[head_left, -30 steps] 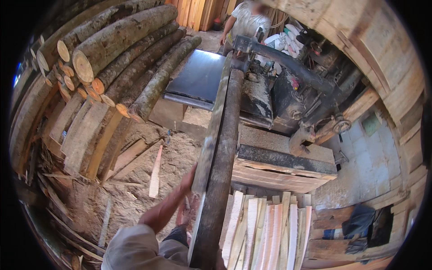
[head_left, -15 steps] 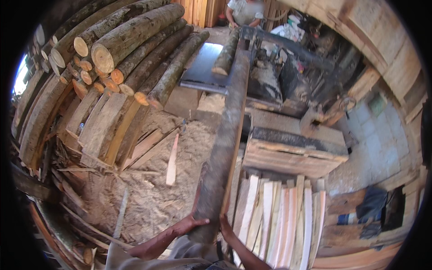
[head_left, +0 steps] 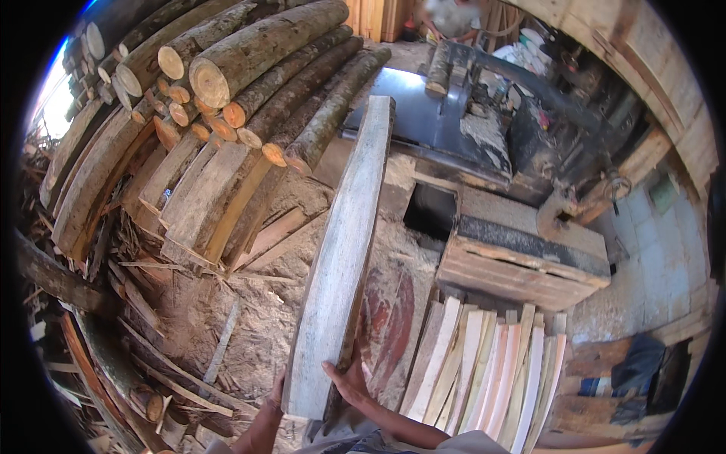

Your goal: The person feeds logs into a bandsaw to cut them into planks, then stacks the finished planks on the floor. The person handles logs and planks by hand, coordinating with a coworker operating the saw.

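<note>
A long sawn log point(head_left: 336, 265) slants up from my body toward the machine table, its flat pale cut face turned upward and bark along its edges. My right hand point(head_left: 349, 380) grips the right side near the close end, thumb laid over the cut face. At the left side of the same end, my left hand point(head_left: 277, 390) holds the log, its fingers mostly hidden behind the wood. The log's far end hangs just before the dark metal saw table point(head_left: 408, 94), where a short round log point(head_left: 439, 69) lies.
Stacked round logs point(head_left: 268, 49) fill the left. A wooden box point(head_left: 522, 261) and several upright sawn boards point(head_left: 484, 363) stand to the right. Sawdust and offcuts cover the floor point(head_left: 204, 325). A co-worker point(head_left: 452, 17) is behind the saw table.
The log has rolled over, from bark side up to pale cut face up. Its far end has come off the saw table and swung left, and both hands shifted left with it.
</note>
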